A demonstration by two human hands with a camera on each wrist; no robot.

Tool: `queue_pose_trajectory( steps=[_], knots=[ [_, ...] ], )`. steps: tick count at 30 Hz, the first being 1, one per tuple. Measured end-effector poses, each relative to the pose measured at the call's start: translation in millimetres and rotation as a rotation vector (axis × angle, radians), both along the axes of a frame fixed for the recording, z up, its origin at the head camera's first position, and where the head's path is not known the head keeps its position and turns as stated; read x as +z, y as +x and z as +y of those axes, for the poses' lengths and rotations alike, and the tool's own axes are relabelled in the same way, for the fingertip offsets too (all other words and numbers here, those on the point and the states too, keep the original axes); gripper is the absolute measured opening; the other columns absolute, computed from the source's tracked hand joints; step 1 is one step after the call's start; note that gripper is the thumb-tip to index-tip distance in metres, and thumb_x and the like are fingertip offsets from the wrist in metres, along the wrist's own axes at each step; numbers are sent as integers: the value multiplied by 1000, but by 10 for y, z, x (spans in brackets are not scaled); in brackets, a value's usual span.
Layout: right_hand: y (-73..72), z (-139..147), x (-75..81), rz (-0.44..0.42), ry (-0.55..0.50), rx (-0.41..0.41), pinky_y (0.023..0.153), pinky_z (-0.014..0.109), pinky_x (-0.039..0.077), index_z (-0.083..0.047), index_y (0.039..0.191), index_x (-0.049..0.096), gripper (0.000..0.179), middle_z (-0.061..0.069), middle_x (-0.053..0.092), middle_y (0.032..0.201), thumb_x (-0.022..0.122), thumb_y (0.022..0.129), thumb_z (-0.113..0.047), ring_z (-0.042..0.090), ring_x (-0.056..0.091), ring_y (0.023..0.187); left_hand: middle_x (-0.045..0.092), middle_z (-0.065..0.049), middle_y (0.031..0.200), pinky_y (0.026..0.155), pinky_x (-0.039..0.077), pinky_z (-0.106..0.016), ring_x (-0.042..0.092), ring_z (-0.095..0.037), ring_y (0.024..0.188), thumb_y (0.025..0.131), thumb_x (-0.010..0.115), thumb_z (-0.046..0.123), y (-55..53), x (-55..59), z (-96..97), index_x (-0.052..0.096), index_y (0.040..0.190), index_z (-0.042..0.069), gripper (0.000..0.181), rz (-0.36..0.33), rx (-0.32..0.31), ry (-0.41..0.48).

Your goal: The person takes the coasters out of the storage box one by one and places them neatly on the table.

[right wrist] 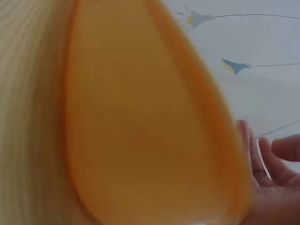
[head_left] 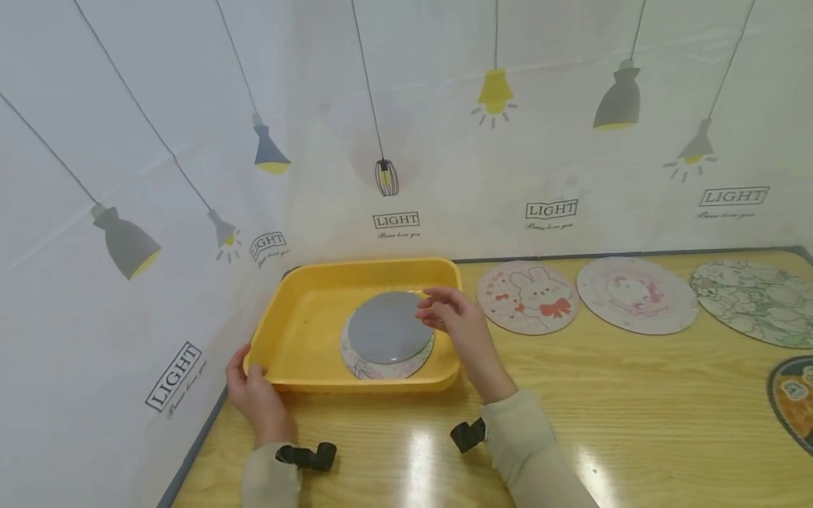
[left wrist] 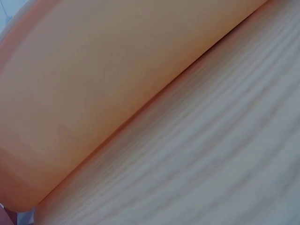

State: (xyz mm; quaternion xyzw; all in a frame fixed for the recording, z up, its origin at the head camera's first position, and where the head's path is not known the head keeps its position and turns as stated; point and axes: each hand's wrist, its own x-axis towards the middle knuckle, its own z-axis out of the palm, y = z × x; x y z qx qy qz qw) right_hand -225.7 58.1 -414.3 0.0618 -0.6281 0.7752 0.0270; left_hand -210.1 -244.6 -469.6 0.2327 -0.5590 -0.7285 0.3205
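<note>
A yellow plastic tray (head_left: pixel 298 331) stands on the wooden table against the back wall. My left hand (head_left: pixel 255 396) holds its near left corner, with the thumb at the front rim and fingers around the left side. Inside the tray, toward the right, a round mat with its plain grey face up (head_left: pixel 386 328) overlaps a patterned round mat (head_left: pixel 381 370). Over the tray's right side is my right hand (head_left: pixel 459 328), its loosely bent fingers beside the grey mat's right edge. In the right wrist view a gap shows between thumb and fingers, and the tray wall (right wrist: pixel 136 117) fills the middle.
Along the back of the table, right of the tray, lie a bunny mat (head_left: pixel 527 298), a pink-patterned mat (head_left: pixel 637 295) and a green floral mat (head_left: pixel 756 303). A dark-rimmed mat (head_left: pixel 794 395) lies at the right edge. Lamp-printed sheeting (head_left: pixel 444 155) rises behind and to the left.
</note>
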Motion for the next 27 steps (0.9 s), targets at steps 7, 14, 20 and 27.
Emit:
queue_pose_trajectory(
  steps=[7,14,20,27],
  knots=[
    [64,-52,53,53,235,34,89,34,40,-8,113,56,24,12,59,104,48,91,-12,19,58,96,42,-2,131,87,34,-31,41,-17,111,81,34,-1,-24,30,13,51,118,11,42,23,-3,10],
    [68,-89,36,55,457,36,87,35,42,-16,114,57,25,-5,60,105,45,92,-20,8,57,93,43,-1,129,86,35,-32,42,-18,110,81,35,0,-37,46,1,51,118,11,41,32,-16,1],
    [23,-140,39,11,611,80,77,32,46,-18,113,58,26,-6,61,101,43,93,-26,12,59,89,41,-2,131,87,35,-31,40,-18,112,81,35,0,-13,52,0,50,118,10,41,21,-8,0],
    [-27,-203,32,28,868,91,61,28,43,-14,113,59,29,-1,63,95,43,91,-25,10,55,79,40,-2,132,88,34,-29,39,-15,114,82,35,-1,16,49,15,50,119,10,41,10,-8,-2]
  ],
)
